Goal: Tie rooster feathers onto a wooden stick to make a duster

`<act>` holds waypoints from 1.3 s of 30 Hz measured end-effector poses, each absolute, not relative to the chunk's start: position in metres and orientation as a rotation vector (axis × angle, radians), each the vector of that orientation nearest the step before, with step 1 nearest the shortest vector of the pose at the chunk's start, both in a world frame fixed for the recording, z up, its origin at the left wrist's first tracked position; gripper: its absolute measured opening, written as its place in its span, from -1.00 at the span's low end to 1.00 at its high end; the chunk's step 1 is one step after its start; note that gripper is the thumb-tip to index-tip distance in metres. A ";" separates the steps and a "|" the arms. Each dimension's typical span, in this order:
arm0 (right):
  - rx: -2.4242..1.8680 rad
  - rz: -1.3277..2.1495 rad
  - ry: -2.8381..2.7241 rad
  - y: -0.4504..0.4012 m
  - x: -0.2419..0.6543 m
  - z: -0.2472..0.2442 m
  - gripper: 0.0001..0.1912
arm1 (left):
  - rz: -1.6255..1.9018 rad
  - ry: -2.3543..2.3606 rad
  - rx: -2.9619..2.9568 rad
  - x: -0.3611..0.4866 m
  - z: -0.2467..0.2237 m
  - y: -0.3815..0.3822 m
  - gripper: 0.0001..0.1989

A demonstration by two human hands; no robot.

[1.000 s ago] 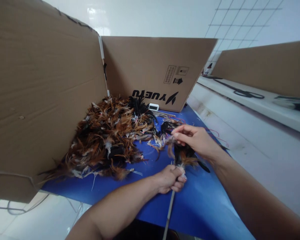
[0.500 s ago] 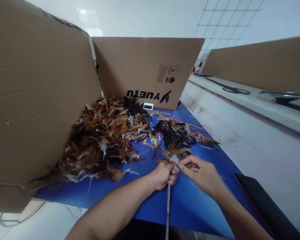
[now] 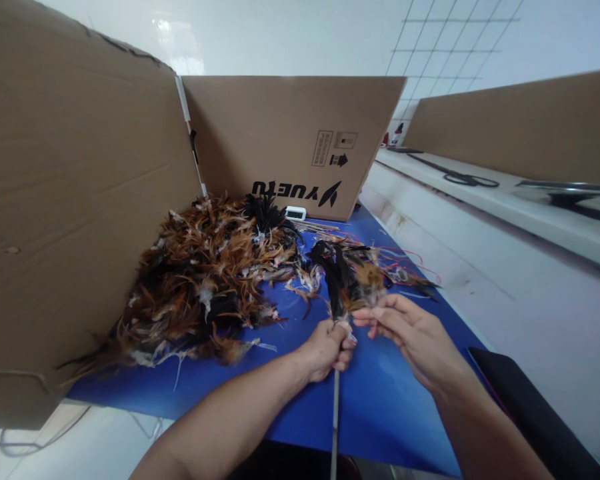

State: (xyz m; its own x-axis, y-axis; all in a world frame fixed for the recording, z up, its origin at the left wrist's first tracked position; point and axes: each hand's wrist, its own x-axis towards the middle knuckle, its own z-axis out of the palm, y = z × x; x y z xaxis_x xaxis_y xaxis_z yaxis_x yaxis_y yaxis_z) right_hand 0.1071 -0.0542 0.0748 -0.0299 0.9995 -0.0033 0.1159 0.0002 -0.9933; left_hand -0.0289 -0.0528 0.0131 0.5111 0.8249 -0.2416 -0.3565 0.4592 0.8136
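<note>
My left hand point(image 3: 329, 349) is closed around a thin stick point(image 3: 335, 417) that runs down toward the front edge. Long black feathers point(image 3: 336, 273) and some white fluff stand at the stick's upper end, just beyond the fist. To the right, the fingers of my right hand point(image 3: 410, 333) pinch a brown feather tuft point(image 3: 369, 277), which is blurred and fans out above the fingertips. A large heap of brown and black feather bunches point(image 3: 205, 273) covers the table's left side.
Cardboard walls point(image 3: 280, 127) stand behind and left of the blue table point(image 3: 300, 417). Red strings point(image 3: 405, 257) and a small white device point(image 3: 295, 213) lie toward the back. Scissors point(image 3: 470, 179) rest on the right ledge. A black pad point(image 3: 525, 400) lies on the right.
My right hand has drawn slightly away to the right with the brown feather tuft, which was lying against the stick's top. The left hand has stayed almost in place.
</note>
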 end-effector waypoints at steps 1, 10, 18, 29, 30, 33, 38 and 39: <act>-1.250 1.222 -1.263 -0.054 0.105 0.075 -0.77 | 0.808 0.702 0.781 -0.029 0.013 -0.053 -0.61; -1.285 1.313 -1.192 -0.046 0.088 0.047 -0.74 | 0.841 0.778 0.812 -0.027 0.009 -0.052 -0.57; -1.265 1.341 -1.125 -0.046 0.083 0.040 -0.74 | 0.858 0.774 0.839 -0.026 0.007 -0.052 -0.59; -1.327 1.273 -1.173 -0.048 0.082 0.039 -0.75 | 0.810 0.742 0.847 -0.026 0.007 -0.051 -0.55; -1.331 1.263 -1.174 -0.049 0.081 0.040 -0.75 | 0.805 0.748 0.855 -0.027 0.007 -0.051 -0.55; -1.347 1.256 -1.166 -0.049 0.080 0.041 -0.74 | 0.799 0.773 0.872 -0.027 0.009 -0.052 -0.55; -1.368 1.220 -1.204 -0.047 0.080 0.037 -0.77 | 0.768 0.795 0.877 -0.025 0.008 -0.052 -0.53; -1.368 1.220 -1.208 -0.046 0.080 0.036 -0.77 | 0.762 0.793 0.879 -0.024 0.008 -0.052 -0.52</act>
